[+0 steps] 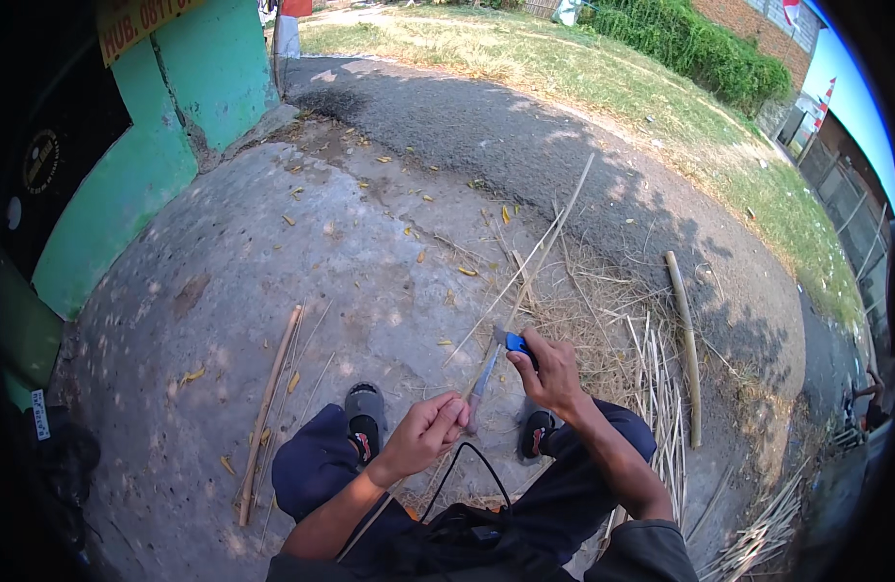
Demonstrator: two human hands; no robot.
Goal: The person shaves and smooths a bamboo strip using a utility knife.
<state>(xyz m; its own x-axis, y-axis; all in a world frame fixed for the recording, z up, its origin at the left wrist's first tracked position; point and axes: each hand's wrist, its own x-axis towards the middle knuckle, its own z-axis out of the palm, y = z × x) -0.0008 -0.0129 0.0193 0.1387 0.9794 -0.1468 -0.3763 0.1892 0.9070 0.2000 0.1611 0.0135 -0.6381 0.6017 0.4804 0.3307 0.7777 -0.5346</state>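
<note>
Fingers of my left hand are closed round a long, thin bamboo strip, low between my knees. The strip slants away to the upper right, past my other hand. My right hand grips a blue-handled knife; a short grey metal part at its front end lies against or just over the strip. Exactly how the edge meets the bamboo is too small to tell. Between my hands is a narrow grey-blue tapering piece that I cannot make out clearly.
A bamboo pole lies by my left leg, and a thicker one at the right. Split bamboo strips and shavings cover the ground beside my right leg. More strips lie lower right. A green wall stands left.
</note>
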